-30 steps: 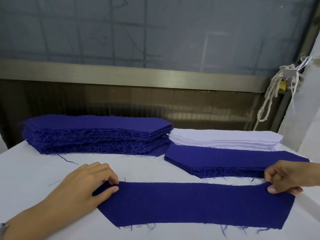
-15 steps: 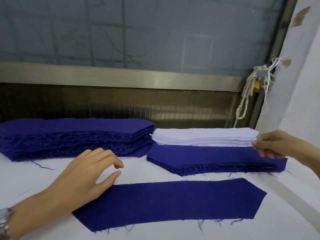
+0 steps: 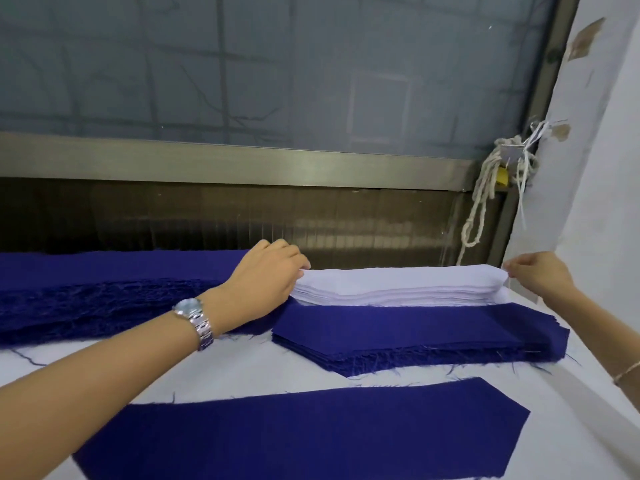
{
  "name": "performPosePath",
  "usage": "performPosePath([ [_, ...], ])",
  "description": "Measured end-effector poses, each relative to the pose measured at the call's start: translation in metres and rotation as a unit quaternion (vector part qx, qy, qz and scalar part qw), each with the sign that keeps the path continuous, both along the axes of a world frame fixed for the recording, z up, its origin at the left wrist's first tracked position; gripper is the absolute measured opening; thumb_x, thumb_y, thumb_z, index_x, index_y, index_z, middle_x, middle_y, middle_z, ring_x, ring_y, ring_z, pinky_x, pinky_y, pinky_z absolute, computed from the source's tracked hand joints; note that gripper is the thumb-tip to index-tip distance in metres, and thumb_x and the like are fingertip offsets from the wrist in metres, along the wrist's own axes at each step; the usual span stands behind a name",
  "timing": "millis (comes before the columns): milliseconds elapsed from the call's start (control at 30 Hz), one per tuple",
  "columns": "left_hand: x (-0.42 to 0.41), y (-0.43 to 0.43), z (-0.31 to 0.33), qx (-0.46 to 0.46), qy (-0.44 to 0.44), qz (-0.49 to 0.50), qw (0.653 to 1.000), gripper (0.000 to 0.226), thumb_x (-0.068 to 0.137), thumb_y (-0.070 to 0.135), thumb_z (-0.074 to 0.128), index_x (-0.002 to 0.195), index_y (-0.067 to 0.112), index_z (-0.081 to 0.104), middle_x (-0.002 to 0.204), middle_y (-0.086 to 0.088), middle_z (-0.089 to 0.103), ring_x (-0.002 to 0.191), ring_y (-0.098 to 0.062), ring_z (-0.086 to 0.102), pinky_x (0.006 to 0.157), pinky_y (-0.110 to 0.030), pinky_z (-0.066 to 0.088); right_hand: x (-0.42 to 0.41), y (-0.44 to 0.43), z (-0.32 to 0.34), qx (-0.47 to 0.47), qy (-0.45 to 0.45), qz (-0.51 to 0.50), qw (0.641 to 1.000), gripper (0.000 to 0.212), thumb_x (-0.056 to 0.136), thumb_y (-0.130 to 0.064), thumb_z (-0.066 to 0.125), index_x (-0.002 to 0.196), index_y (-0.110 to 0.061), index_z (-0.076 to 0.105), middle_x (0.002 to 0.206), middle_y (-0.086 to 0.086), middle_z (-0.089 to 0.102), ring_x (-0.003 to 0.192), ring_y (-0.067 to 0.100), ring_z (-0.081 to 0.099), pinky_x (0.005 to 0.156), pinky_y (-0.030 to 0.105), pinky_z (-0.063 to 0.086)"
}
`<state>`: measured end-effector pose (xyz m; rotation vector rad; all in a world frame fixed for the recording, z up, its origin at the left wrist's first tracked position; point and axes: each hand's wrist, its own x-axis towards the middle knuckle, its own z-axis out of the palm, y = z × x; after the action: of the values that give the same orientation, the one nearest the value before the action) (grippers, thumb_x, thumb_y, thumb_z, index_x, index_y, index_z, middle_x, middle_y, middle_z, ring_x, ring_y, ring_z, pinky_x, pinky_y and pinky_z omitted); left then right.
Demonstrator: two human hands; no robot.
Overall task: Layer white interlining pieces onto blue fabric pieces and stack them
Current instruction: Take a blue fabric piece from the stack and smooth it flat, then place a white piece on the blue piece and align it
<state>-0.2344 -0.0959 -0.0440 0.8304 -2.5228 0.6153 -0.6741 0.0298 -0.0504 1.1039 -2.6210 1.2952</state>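
Observation:
A single blue fabric piece (image 3: 298, 434) lies flat at the front of the white table (image 3: 242, 372). Behind it sits a low stack of blue pieces (image 3: 415, 334), and on its far half a stack of white interlining pieces (image 3: 398, 285). My left hand (image 3: 266, 275) pinches the left end of the top white piece. At the stack's right end my right hand (image 3: 536, 275) pinches the same top layer. A thick pile of blue fabric (image 3: 104, 289) lies at the far left, partly behind my left arm.
A metal rail (image 3: 242, 164) and a dark panel run along the table's far edge. A knotted white rope (image 3: 485, 202) hangs at the back right beside a white wall (image 3: 606, 168). The table's right edge runs close under my right forearm.
My left hand left the front blue piece and moved up to the white stack's left end. My right hand stays at the stack's right end. The camera tilted right and closer.

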Motion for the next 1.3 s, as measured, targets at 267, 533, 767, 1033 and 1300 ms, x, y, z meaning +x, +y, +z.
performPosePath([
  [267,-0.045,-0.037,0.002,-0.017,-0.089,0.042,0.995,0.028,0.105,0.025,0.042,0.120,0.029,0.065,0.118,0.008,0.065,0.110,-0.015,0.051,0.090,-0.030,0.037,-0.008,-0.033,-0.006,0.108,0.083,-0.058,0.989,0.033,0.101,-0.026,0.053,0.105,0.001,0.072,0.116,0.026,0.064,0.108,0.043,0.056,0.091,0.042,0.046],
  [533,-0.054,-0.046,-0.004,0.022,-0.088,0.042,0.995,0.030,0.102,0.038,0.045,0.114,0.029,0.071,0.110,0.007,0.069,0.104,-0.015,0.053,0.089,-0.031,0.037,-0.010,-0.040,-0.017,0.119,0.138,-0.066,0.981,0.031,0.095,-0.023,0.065,0.079,0.002,0.072,0.078,0.018,0.064,0.075,0.033,0.053,0.072,0.034,0.043],
  [767,-0.055,-0.050,-0.005,0.051,-0.053,0.041,0.996,0.025,0.100,0.040,0.052,0.111,0.029,0.072,0.109,0.008,0.069,0.105,-0.014,0.054,0.088,-0.030,0.035,-0.014,-0.043,-0.018,0.058,0.155,-0.025,0.986,0.010,0.088,-0.009,0.068,0.086,-0.006,0.076,0.090,0.016,0.072,0.077,0.029,0.052,0.073,0.031,0.039],
  [1033,-0.058,-0.053,-0.005,0.094,-0.051,0.048,0.993,0.039,0.099,0.038,0.057,0.134,0.021,0.057,0.128,0.001,0.063,0.119,-0.019,0.053,0.099,-0.034,0.039,-0.019,-0.044,-0.021,-0.086,0.078,0.004,0.993,0.035,0.088,0.004,0.062,0.121,-0.003,0.058,0.124,0.020,0.058,0.112,0.040,0.055,0.092,0.046,0.046],
  [1300,-0.064,-0.053,-0.004,0.123,-0.060,0.051,0.989,0.044,0.098,0.027,0.058,0.141,0.022,0.050,0.135,0.000,0.058,0.122,-0.021,0.050,0.100,-0.035,0.038,-0.029,-0.035,-0.029,-0.136,0.002,0.002,0.991,0.013,0.093,-0.002,0.064,0.101,-0.003,0.073,0.114,0.020,0.068,0.095,0.026,0.055,0.081,0.034,0.043],
])
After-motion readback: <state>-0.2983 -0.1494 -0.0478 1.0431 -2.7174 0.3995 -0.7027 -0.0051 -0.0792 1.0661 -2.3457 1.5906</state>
